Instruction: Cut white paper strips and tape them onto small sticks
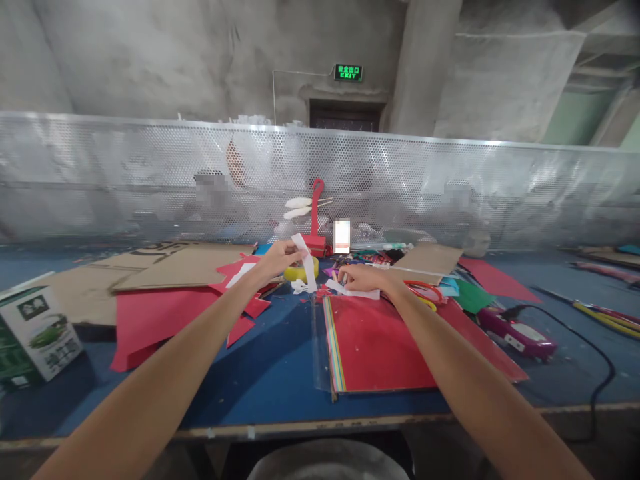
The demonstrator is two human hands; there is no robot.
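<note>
My left hand [281, 257] pinches a narrow white paper strip [306, 263], which stands tilted between thumb and fingers. A second white paper strip [357, 291] runs along the underside of my right hand [361, 276]. The right fingers are curled together beside it; whether they grip the strip or something small is hidden. Between the hands, near the table, are small white paper cut-outs [301, 287]. A roll of yellow tape [300, 270] sits just behind the left hand. Below the right hand lies a stack of red paper [380, 347] in a clear sleeve, with coloured sheet edges showing.
Cardboard [185, 267] and cut red paper [165, 320] cover the left side, beside a green-and-white carton [43, 333]. A purple device [517, 333] with a black cable lies right. Behind stand a red hooked piece [317, 207], a lit phone screen [342, 237] and a perforated metal panel [400, 180].
</note>
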